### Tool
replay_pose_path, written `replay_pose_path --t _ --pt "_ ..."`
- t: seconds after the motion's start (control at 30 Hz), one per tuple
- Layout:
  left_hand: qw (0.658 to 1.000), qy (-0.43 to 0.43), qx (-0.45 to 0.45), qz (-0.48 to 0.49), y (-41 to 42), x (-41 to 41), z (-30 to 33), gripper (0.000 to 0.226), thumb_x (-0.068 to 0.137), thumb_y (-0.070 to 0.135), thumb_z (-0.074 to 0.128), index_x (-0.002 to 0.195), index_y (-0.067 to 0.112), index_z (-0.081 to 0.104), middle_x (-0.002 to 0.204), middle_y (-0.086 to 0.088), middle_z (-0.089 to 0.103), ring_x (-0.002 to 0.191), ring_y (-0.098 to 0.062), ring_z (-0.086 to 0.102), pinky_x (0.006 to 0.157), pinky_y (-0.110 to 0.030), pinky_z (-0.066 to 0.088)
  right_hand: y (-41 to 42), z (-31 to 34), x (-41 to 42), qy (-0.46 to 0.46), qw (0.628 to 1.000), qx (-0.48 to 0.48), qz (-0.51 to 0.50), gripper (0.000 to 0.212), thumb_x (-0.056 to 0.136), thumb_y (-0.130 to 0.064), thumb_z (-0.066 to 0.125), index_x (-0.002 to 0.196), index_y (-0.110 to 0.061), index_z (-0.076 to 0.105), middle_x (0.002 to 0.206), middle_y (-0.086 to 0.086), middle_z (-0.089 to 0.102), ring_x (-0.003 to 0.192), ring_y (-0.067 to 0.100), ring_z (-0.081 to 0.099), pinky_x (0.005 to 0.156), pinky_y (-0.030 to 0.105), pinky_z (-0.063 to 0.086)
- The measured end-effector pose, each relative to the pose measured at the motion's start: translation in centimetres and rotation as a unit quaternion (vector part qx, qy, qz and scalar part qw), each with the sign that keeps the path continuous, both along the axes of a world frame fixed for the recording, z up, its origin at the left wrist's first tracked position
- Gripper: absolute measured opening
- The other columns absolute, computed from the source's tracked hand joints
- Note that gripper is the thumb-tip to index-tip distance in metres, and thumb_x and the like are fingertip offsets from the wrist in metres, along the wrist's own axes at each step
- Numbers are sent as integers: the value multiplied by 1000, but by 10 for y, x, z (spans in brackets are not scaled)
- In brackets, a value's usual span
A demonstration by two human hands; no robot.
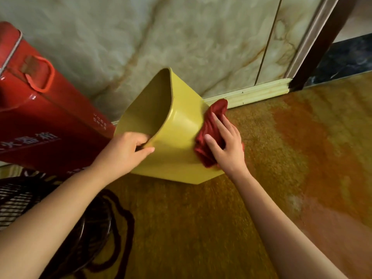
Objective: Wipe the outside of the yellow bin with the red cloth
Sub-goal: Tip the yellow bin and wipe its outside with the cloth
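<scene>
The yellow bin [177, 137] is tilted on the floor with its open mouth turned to the left and up. My left hand [124, 152] grips its near rim, fingers inside and thumb outside. My right hand [225, 143] presses the bunched red cloth [211, 125] flat against the bin's right outer wall, near the bottom corner. Part of the cloth is hidden under my palm.
A red metal box [40, 121] with a handle leans against the marble wall [161, 37] to the left of the bin. A dark fan grille and cable [96, 222] lie at the lower left. A baseboard [251, 93] runs behind the bin, with a door frame [318, 43] at the upper right. The floor [281, 158] is glossy yellow-orange.
</scene>
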State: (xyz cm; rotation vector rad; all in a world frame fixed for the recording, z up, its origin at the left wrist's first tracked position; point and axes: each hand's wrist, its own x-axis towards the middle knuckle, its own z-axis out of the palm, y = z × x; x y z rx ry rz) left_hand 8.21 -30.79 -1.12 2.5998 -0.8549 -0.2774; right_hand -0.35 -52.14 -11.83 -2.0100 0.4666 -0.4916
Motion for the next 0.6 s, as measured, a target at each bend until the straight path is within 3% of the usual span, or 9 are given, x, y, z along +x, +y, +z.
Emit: replay_pose_path --t 0.13,0.23,0.37,0.47,0.6 --pt "1000 -7 11 -23 -12 14 7 19 78 19 65 62 9 63 59 -9 64 59 -25 59 52 -31 38 1 15 -8 -7 999 -17 30 68 76 -45 65 135 -45 31 151 0 32 138 24 23 108 36 18" --pt "999 -15 23 -42 -29 20 18 27 78 18 65 53 13 54 49 -2 53 50 -18 47 49 -27 29 -9 21 -15 16 998 32 48 63 77 -35 55 136 -44 34 151 -2 30 139 20 21 108 33 15" --pt "992 -53 53 -101 -58 26 28 29 77 16 65 54 13 48 47 3 42 50 -18 42 47 -27 26 -25 23 -21 31 999 25 -6 57 81 -10 57 133 -31 46 142 3 45 131 19 37 109 32 28" --pt "985 -77 73 -139 -72 31 29 32 78 18 64 56 18 40 51 2 43 60 -26 50 49 -30 29 -35 25 -27 46 995 42 -74 49 77 -10 66 123 -23 58 127 1 60 118 15 52 102 28 38" --pt "978 -88 103 -162 -81 31 19 21 79 17 60 62 16 48 62 -4 53 69 -30 56 57 -33 37 -35 26 -42 80 990 83 -78 42 72 -13 72 112 -27 65 118 -2 66 106 9 57 98 31 46"
